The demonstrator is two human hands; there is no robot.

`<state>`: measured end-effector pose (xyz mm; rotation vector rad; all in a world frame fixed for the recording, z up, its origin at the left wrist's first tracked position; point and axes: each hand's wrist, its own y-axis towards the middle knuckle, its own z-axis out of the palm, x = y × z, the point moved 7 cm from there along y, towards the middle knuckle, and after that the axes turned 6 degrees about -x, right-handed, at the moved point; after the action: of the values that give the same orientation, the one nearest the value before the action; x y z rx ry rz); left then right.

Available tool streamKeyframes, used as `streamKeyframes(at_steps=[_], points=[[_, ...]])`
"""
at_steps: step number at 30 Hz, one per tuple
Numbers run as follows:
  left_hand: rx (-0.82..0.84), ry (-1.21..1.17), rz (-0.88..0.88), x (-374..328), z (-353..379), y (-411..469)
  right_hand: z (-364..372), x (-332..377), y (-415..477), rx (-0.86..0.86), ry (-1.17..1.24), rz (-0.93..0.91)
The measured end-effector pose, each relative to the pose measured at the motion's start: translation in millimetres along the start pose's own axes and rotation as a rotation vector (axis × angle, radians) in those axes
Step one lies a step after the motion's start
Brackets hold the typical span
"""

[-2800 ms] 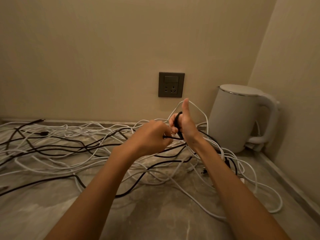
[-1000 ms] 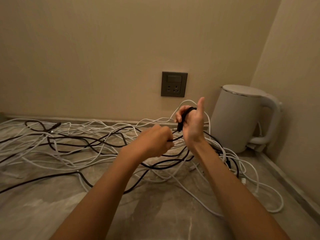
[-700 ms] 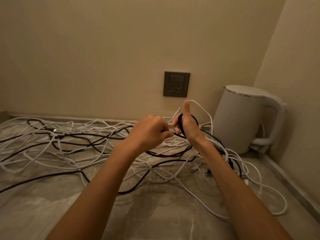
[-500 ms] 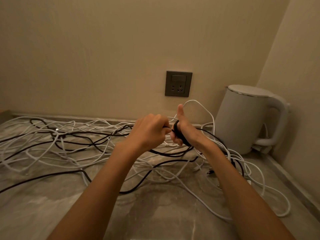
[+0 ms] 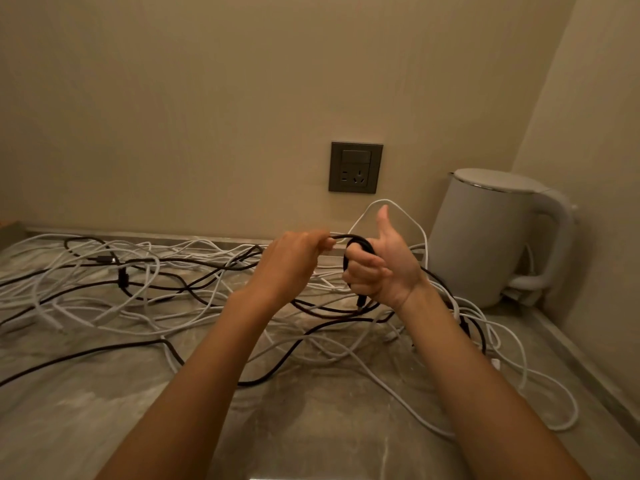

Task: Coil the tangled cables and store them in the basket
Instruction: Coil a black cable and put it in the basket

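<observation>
Head view: my right grip [image 5: 384, 268] holds a black cable coil [image 5: 358, 242], my left grip [image 5: 294, 261] pinching its strand [image 5: 338, 236] above the table [image 5: 104, 410].

I see a white electric kettle [image 5: 485, 237] standing in the far right corner of the marbled grey bench [image 5: 311, 431], its lid down and its handle [image 5: 557, 244] turned towards the right-hand wall [image 5: 606, 161]. On the beige back wall [image 5: 207, 98], left of the kettle, sits a dark grey socket plate [image 5: 356, 167] with a switch above its pin holes.

Both hands [image 5: 382, 268] wind black cable [image 5: 358, 245] above counter [image 5: 311, 427].
</observation>
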<state>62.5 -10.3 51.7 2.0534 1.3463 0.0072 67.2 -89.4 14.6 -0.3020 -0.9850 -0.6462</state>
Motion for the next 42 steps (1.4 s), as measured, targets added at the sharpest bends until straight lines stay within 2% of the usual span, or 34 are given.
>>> streamKeyframes(at_steps=[2,4,10,14,17,20,25,30,35,38,42], points=[[0.056,0.003,-0.063,10.6,7.4,-1.5,1.6,7.5,1.9,0.097,0.190,-0.075],[0.112,-0.012,-0.104,16.4,13.0,-4.9,1.3,16.3,2.1,0.085,0.375,-0.175],[0.287,0.040,-0.175,15.0,24.8,-9.6,-11.6,42.1,-7.8,-0.216,0.864,-0.636],[0.358,0.012,-0.125,0.2,30.8,-11.5,-28.4,55.7,-12.4,-0.371,1.042,-0.810],[0.324,0.049,-0.092,-10.3,29.8,-9.4,-37.3,59.1,-13.8,-0.489,0.938,-0.820],[0.375,0.053,-0.086,-19.1,29.3,-10.3,-41.9,55.4,-15.7,-0.586,0.844,-0.827],[0.442,-0.243,-0.233,-25.6,25.1,-15.9,-47.3,55.7,-28.1,-0.714,0.771,-0.890],[0.413,-0.206,-0.279,-23.9,24.2,-16.9,-50.2,48.4,-32.6,-0.882,0.573,-0.857],[0.472,-0.040,-0.320,2.6,35.5,-19.8,-51.3,34.5,-23.1,-0.829,0.386,-0.666],[0.308,0.085,-0.289,7.5,19.7,-0.7,-46.8,25.8,-19.0,-0.752,0.232,-0.500],[0.093,-0.038,-0.200,-6.0,2.8,26.1,-30.2,16.4,-11.5,-0.615,0.017,-0.285]])
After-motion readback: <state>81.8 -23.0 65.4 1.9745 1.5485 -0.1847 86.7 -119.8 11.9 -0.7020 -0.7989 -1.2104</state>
